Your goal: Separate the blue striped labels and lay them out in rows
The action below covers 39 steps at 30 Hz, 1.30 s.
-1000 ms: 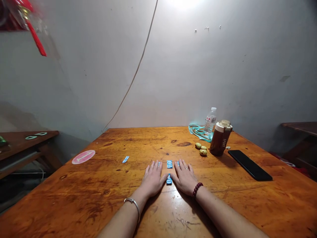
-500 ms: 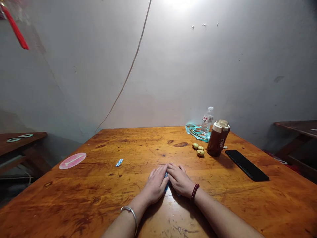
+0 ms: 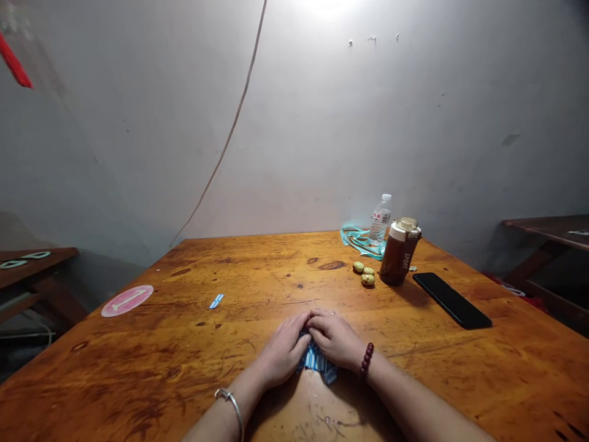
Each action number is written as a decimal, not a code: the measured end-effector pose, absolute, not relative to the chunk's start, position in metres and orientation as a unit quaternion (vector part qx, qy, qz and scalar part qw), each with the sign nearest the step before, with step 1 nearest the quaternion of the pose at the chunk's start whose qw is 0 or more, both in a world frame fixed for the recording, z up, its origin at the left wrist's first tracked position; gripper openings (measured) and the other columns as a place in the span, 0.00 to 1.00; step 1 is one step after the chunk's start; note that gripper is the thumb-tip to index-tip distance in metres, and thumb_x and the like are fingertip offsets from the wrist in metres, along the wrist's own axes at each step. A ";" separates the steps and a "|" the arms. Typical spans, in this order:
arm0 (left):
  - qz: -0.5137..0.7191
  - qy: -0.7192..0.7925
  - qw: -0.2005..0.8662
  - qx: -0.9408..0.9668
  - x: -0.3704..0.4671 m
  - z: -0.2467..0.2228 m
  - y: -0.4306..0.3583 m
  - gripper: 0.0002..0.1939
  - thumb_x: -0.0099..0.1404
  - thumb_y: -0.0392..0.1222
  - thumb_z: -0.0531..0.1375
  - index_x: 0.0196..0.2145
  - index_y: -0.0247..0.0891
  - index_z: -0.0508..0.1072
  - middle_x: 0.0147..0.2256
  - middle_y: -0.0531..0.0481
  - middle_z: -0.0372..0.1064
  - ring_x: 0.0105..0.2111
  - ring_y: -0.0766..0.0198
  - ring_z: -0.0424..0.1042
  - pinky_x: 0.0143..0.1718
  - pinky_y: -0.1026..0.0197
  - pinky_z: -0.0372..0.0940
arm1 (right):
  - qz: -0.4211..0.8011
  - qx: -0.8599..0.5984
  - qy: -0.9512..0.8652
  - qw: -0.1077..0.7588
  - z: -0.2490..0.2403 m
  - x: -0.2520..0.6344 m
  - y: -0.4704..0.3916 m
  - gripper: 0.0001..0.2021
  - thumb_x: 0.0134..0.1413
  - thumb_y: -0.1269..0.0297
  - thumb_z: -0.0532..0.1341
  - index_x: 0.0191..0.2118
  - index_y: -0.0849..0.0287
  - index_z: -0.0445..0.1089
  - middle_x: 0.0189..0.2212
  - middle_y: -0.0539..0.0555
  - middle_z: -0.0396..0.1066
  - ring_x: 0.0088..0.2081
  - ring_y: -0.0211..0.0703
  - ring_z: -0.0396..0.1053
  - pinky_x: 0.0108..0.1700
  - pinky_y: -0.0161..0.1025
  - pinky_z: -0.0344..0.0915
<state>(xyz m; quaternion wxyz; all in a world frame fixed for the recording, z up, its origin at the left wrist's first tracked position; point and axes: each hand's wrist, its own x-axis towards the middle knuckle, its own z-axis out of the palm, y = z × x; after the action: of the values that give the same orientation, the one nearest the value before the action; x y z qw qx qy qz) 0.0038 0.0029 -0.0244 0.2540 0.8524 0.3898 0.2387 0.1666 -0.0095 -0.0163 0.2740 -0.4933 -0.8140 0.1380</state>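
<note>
Several small blue-and-white striped pieces lie in a pile on the wooden table, partly hidden under both hands. My left hand, with a silver bangle at the wrist, curves round the pile's left side. From the right, my right hand, with a dark red bead bracelet, cups the same pile. The fingertips of the two hands meet at the far side. One more striped blue-and-white piece lies apart on the left of the table.
A pink oval sticker is at the table's left. To the right are three yellowish-green fruits, a brown SPORT bottle, a clear water bottle, a turquoise strap and a black phone. A wall stands behind the table.
Both hands have drawn slightly nearer and arched, and more of the striped pile shows between them. The view has shifted slightly.
</note>
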 end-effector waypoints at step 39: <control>0.197 0.452 0.197 0.847 -0.005 -0.006 0.000 0.08 0.51 0.40 0.55 0.32 0.41 0.68 0.34 0.51 0.61 0.35 0.63 0.59 0.35 0.62 0.54 | 0.177 -0.568 -0.761 0.260 -0.023 0.174 -0.007 0.10 0.43 0.67 0.56 0.36 0.56 0.67 0.28 0.49 0.64 0.29 0.35 0.59 0.29 0.31 0.52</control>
<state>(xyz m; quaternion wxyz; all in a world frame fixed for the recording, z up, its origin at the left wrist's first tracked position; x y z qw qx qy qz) -0.0052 -0.0003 -0.0056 0.1965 0.8473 0.4523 0.1971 0.1740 -0.0066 -0.0235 0.2596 -0.5676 -0.7609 0.1773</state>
